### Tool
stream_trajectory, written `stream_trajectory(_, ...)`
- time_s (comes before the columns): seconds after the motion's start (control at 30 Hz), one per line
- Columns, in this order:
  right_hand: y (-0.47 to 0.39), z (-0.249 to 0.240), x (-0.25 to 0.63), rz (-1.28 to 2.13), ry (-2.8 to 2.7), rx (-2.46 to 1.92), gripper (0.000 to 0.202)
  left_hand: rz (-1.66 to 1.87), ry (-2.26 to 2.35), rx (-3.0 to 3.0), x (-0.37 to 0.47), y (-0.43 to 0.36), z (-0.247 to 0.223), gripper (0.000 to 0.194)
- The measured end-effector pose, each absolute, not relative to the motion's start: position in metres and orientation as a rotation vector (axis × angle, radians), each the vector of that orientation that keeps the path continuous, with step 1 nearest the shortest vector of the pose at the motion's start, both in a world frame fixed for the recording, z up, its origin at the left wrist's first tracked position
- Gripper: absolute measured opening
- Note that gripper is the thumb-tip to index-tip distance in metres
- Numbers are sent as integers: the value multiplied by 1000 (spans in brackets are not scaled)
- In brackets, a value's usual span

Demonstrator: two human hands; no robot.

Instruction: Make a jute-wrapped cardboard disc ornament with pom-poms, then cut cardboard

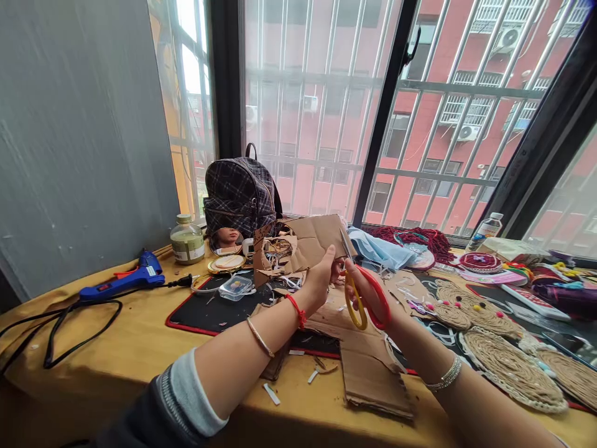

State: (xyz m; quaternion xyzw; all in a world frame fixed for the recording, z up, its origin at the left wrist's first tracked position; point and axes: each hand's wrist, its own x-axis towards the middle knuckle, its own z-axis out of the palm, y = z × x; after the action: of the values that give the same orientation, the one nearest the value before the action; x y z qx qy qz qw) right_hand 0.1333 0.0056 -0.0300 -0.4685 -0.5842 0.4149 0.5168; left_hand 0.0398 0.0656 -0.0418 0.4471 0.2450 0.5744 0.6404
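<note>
My left hand (321, 277) grips the lower right edge of a piece of brown cardboard (312, 239), held up above the table, with a ragged hole in its left part. My right hand (366, 292) has its fingers in the handles of scissors (379, 302), one handle red and one yellow. The blades point up and left at the cardboard's right edge, close to my left fingertips. Below my hands, more flat cardboard (373, 373) lies over a black mat (205, 314) with red edging.
A blue glue gun (124, 280) with its cable lies at the left, near a jar (187, 239). A plaid backpack (240, 193) stands by the window. Coiled rope mats (513, 364) and dark red yarn (420, 242) lie to the right. Paper scraps (271, 394) are near the front edge.
</note>
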Motion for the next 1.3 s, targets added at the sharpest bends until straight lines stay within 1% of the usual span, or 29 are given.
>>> stream_trajectory(0.1,5,-30,135,915,-1472,-1147,50,1315,566,1015,39,64,-41,48)
stream_trajectory(0.23,7,-32,136,899,-1487,-1168,52,1320,574,1007,39,62,-39,47)
stream_trajectory(0.43,8,-34,134,1043,-1385,-1113,49,1333,583,990,39,61,-38,47)
stream_trajectory(0.87,7,-28,134,1175,-1255,-1096,45,1285,453,986,35,63,-33,42)
stream_trajectory(1.2,14,-23,149,1127,-1399,-1090,45,1274,416,1004,12,64,-13,32)
stream_trajectory(1.3,17,-21,156,1206,-1416,-1011,50,1301,433,1010,10,64,-11,32)
